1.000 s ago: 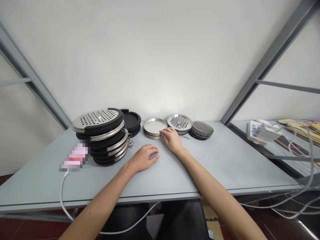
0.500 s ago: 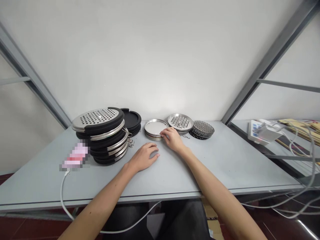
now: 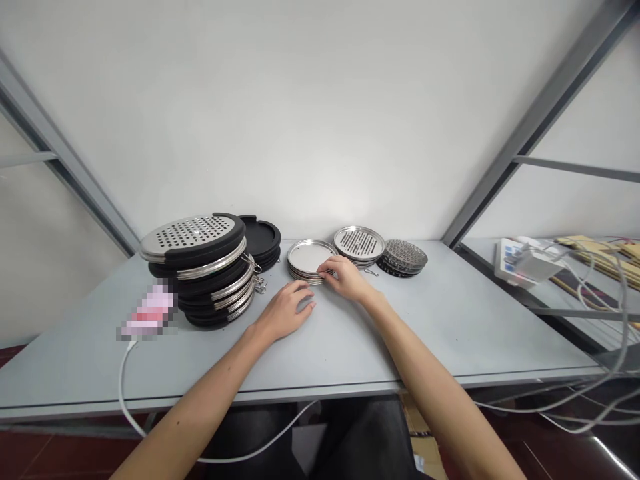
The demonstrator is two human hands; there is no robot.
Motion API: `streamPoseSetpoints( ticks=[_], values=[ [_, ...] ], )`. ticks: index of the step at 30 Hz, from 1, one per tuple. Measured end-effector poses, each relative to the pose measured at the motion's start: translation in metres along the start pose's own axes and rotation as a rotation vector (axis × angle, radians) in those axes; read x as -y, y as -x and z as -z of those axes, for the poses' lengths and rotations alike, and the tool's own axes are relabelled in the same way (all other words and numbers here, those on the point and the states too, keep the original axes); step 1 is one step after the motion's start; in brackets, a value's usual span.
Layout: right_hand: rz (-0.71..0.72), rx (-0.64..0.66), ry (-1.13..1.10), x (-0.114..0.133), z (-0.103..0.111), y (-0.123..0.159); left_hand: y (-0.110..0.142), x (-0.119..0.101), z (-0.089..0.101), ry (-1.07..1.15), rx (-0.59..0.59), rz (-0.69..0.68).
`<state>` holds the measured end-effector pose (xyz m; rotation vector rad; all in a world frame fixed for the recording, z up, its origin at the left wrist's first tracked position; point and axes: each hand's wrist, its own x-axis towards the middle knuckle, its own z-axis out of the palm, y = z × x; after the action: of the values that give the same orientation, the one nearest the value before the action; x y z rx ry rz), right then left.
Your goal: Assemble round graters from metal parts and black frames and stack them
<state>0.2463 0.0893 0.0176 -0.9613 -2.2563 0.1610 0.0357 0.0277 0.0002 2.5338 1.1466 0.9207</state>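
Note:
My right hand (image 3: 345,279) pinches the front right rim of a round shiny metal plate (image 3: 311,254), the top one of a low stack. Its fingertips partly hide that rim. Nearer to me, my left hand (image 3: 284,311) rests on the grey table (image 3: 350,347) just in front of the stack. Its thumb is spread from the curved fingers and nothing is in it. Right of the plates lies a stack of round metal graters (image 3: 359,243) with rims, a wire hook beside it. Farther right are dark perforated discs (image 3: 403,257).
At left stands a tall stack of black-rimmed round graters (image 3: 200,233) with wire hooks. Behind it are black rings or trays (image 3: 260,237). A blurred pink object (image 3: 150,312) with a white cable lies at the left. A power strip (image 3: 525,260) sits on the right shelf.
The stack of metal plates has slid slightly toward me with my right hand at its rim. My left hand has barely moved. The view has shifted a little.

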Motion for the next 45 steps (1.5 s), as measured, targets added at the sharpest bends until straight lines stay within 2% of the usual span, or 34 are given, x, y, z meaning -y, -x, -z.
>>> streamPoseSetpoints(
  ticks=[7,14,21,26,36,45],
  values=[
    [-0.024,0.013,-0.036,0.007,0.000,0.001,-0.001,-0.002,0.000,0.013,0.007,0.001],
    [-0.089,-0.034,-0.192,0.007,-0.001,0.002,-0.001,-0.002,0.001,0.009,0.014,0.004],
    [-0.100,-0.075,-0.233,0.008,-0.002,0.001,-0.001,-0.003,0.002,0.025,0.009,0.006],
    [-0.108,-0.119,-0.240,0.010,-0.001,0.000,-0.001,-0.004,0.002,0.045,-0.018,-0.004],
    [0.006,-0.054,-0.113,0.010,-0.002,0.005,-0.003,-0.008,0.006,0.048,-0.158,0.006],
    [0.000,-0.094,-0.099,0.011,-0.005,0.006,-0.002,-0.009,0.007,0.048,-0.121,0.009]
  ],
)
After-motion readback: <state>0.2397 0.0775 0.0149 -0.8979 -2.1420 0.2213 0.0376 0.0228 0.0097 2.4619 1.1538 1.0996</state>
